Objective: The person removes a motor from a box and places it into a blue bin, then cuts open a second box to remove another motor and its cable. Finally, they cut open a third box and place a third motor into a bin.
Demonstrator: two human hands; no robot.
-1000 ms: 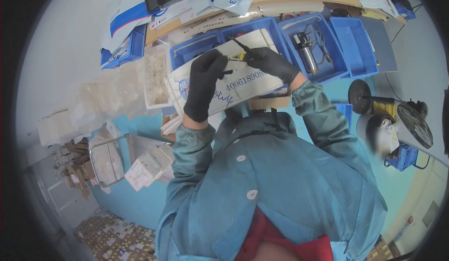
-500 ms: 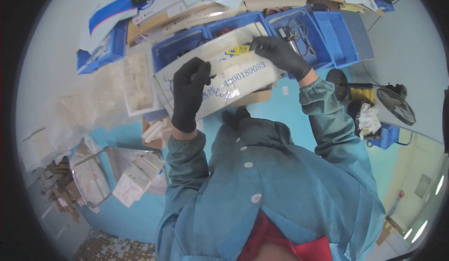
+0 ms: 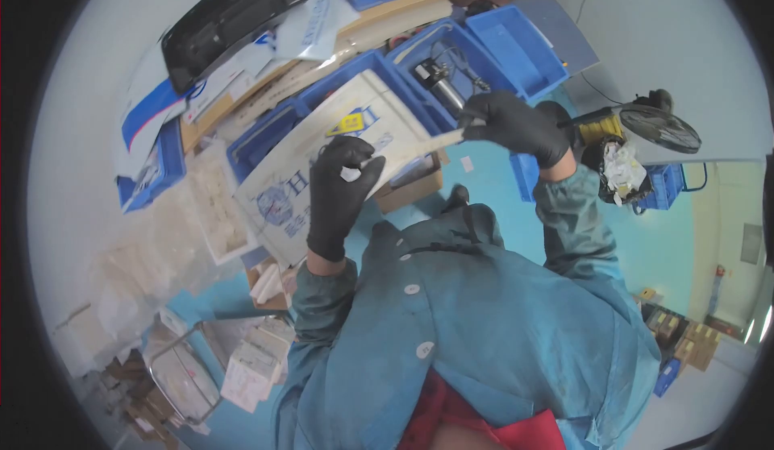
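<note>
A flat white cardboard box (image 3: 322, 144) with blue print and a yellow label lies tilted on the blue bins in front of me. My left hand (image 3: 343, 200), in a black glove, is curled over its near side, with a small white piece (image 3: 350, 174) showing between thumb and fingers. From the box's right end a pale strip of tape (image 3: 439, 141) stretches to my right hand (image 3: 516, 130). That black-gloved hand is closed, pinching the strip's end beyond the box edge. The strip's left part blends into the white cardboard near my left hand.
Blue bins (image 3: 516, 51) line the bench, one holding a metal cylinder (image 3: 439, 83) and cables. A black plastic tray (image 3: 234, 27) lies on the shelf. At the right are a fan (image 3: 661, 128) and a waste bin with crumpled paper (image 3: 622, 168). A metal-framed cart (image 3: 189, 377) stands lower left.
My right hand has moved right and down, off the box face, drawing the strip beyond the box's edge. The box is turned more steeply, and the view has shifted.
</note>
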